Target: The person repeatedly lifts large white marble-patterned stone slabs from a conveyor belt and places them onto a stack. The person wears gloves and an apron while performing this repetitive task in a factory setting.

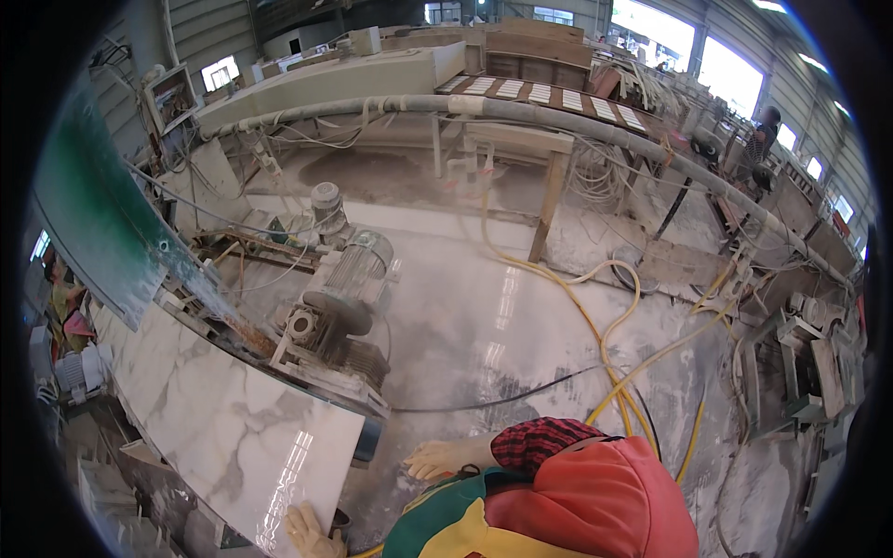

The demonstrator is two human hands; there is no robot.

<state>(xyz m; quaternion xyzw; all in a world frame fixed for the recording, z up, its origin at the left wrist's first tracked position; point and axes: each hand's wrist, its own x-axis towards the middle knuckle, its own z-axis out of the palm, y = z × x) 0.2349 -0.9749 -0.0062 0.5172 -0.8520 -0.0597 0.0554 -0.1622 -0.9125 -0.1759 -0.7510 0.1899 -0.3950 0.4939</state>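
Dusty workshop floor (521, 307) spreads pale and wet-looking under the camera, crossed by yellow hoses (614, 344) and a black cable (493, 400). A white marble slab (223, 418) with grey veins lies flat on the saw bench, running from the left toward the lower middle. Its near corner sits just above the left hand (312, 535), which wears a pale glove and touches the slab's near edge; whether the fingers curl under it cannot be told. The right hand (437, 458), gloved too, rests beside the slab's right corner with fingers stretched out flat, holding nothing. A checked red sleeve (539, 439) leads back from it. Above the slab stands a grey motor (349, 279) on its saw carriage, touching the slab's far edge, and a green guard (93, 223) slants away to the left. Long wooden benches (539, 93) and a thick pipe (577, 121) fill the background.
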